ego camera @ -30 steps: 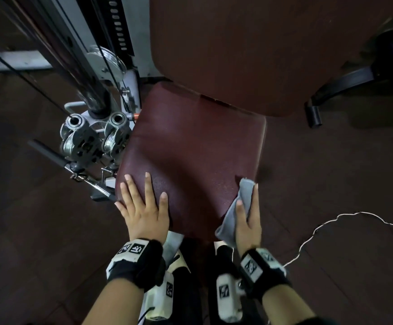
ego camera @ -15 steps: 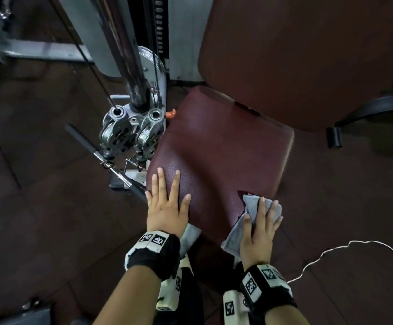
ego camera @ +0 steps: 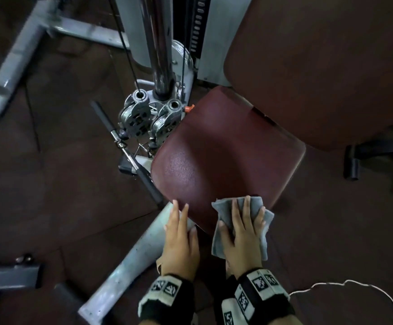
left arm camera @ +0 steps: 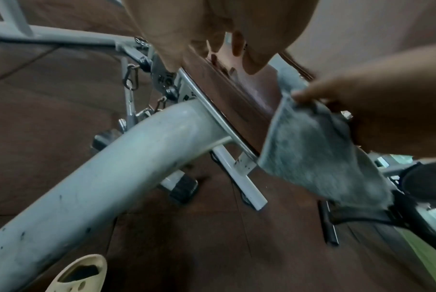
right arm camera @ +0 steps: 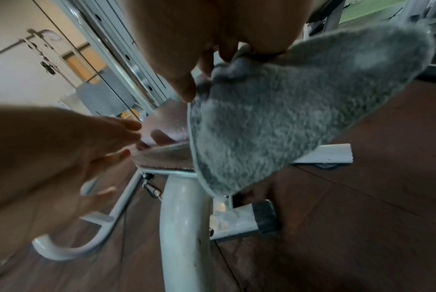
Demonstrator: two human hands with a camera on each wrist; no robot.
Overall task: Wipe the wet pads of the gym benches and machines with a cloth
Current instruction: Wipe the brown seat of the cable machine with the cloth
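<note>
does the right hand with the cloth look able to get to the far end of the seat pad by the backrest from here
Probably yes. The right hand presses the cloth flat on the near edge of the seat pad, and the pad's surface lies bare up to the backrest. The left hand sits off to the side.

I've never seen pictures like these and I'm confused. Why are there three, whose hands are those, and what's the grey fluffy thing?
They are a person's hands, filmed by three cameras: one on the head looking down, and one strapped to each wrist looking along the fingers. The big dark-red shape is the seat pad of a gym machine. The grey fluffy thing is a cloth. The right hand presses it flat on the pad's near edge, and part of it hangs over. The left hand lies flat beside it, holding nothing. Below is the machine's pale metal frame.
</note>
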